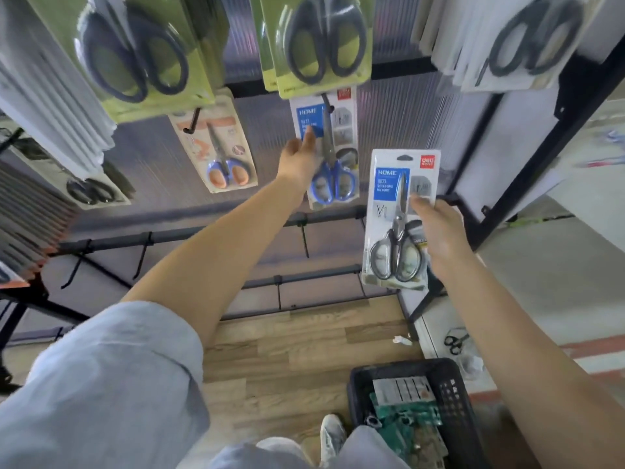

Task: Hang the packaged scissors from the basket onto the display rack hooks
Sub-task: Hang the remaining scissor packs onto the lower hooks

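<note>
The right hand (439,231) grips a carded pack of grey-handled scissors (399,218) just right of the hanging blue-handled pack (329,154), which the open left hand (299,157) touches. The hang hole could miss that pack's hook (325,100); the basket (449,380) sits well below.

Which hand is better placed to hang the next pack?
Right: the right hand already holds the grey-handled scissors pack beside the rack. The left hand rests against the hung blue-handled pack, carrying nothing.
</note>
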